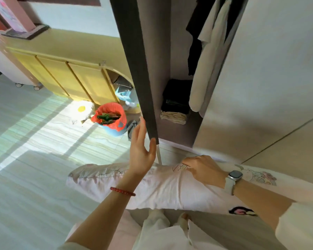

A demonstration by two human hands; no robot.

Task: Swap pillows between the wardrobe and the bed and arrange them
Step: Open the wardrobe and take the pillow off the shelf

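Standing at the open wardrobe (179, 98), the person clamps the pillow (163, 188) against the body with the right hand (202, 170), its grip closed on the top edge, while the left hand (141, 152), fingers spread, meets the door (134, 65), seemingly to swing it before stowing the pillow.

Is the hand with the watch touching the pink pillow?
Touching. The head view shows the right hand pressed down on top of the pink pillow, its fingers curled into the fabric with no gap visible between them.
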